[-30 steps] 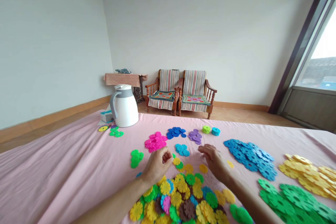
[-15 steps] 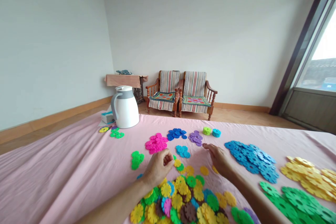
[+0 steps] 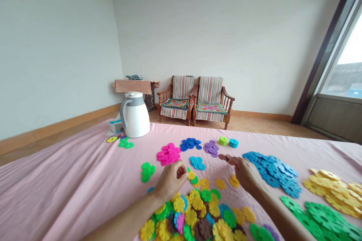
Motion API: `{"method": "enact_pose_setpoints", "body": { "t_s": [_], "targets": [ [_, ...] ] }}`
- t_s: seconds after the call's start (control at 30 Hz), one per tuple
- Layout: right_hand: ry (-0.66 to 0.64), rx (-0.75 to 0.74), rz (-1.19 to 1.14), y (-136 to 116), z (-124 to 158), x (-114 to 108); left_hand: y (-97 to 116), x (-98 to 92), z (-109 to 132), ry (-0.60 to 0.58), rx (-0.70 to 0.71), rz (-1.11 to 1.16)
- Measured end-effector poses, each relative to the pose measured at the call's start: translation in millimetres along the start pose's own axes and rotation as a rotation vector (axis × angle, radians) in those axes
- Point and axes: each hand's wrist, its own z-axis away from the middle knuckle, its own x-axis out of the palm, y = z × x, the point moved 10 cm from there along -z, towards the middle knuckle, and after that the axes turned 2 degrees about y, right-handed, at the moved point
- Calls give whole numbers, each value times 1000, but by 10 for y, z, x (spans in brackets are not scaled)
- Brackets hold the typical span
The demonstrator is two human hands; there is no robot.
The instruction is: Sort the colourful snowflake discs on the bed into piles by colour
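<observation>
My left hand [image 3: 174, 177] is closed, its fingers curled in toward the thumb; what it holds, if anything, is hidden. It hovers at the far edge of a mixed heap of flower-shaped plastic discs [image 3: 190, 216] in yellow, green, brown, blue and pink. My right hand [image 3: 245, 169] is farther right, its fingers bent but apart, with the fingertips at the right edge of a few brown discs [image 3: 224, 157]. A purple pile [image 3: 210, 148] lies just beyond these. Between the hands are a light blue pile [image 3: 197, 163] and loose yellow discs [image 3: 220, 184].
Pink [image 3: 169, 154], dark blue [image 3: 190, 144] and green [image 3: 148, 172] piles sit around the hands on the pink cloth [image 3: 85, 173]. Larger blue [image 3: 273, 173], yellow [image 3: 333, 190] and green [image 3: 325, 218] discs lie at right. A white jug [image 3: 137, 118] stands at the back left.
My right hand has drawn back to the right, uncovering the brown discs and a yellow disc below it. My left hand has barely moved.
</observation>
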Motion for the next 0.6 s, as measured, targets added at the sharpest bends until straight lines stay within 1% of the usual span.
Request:
{"method": "enact_pose_setpoints", "body": {
  "t_s": [0.13, 0.23, 0.33, 0.37, 0.43, 0.47, 0.53, 0.57, 0.6],
  "targets": [
    [-21, -86, -31, -171, 17, 85, -12, 0, -1, 7, 0, 5],
    [-7, -71, -53, -172, 23, 102, 2, -2, 2, -3, -7, 0],
    [20, -46, -157, -180, 31, 8, 22, -2, 5, -20, -14, -8],
    [19, -52, -198, -226, 51, -47, 26, -1, 5, -24, -14, -8],
    [-21, -90, -269, -403, 135, -171, 28, 0, 3, -25, -12, -7],
    [-126, -117, -331, -537, 208, -170, 25, 1, 2, -24, -12, -5],
    [-367, -232, -463, -903, 435, -172, 19, 3, 1, -23, -13, -6],
    [-461, -266, -496, -1050, 555, -183, 18, 4, 2, -23, -14, -11],
    [-521, -286, -503, -1162, 656, -200, 20, 3, 3, -23, -13, -17]
  ]
}}
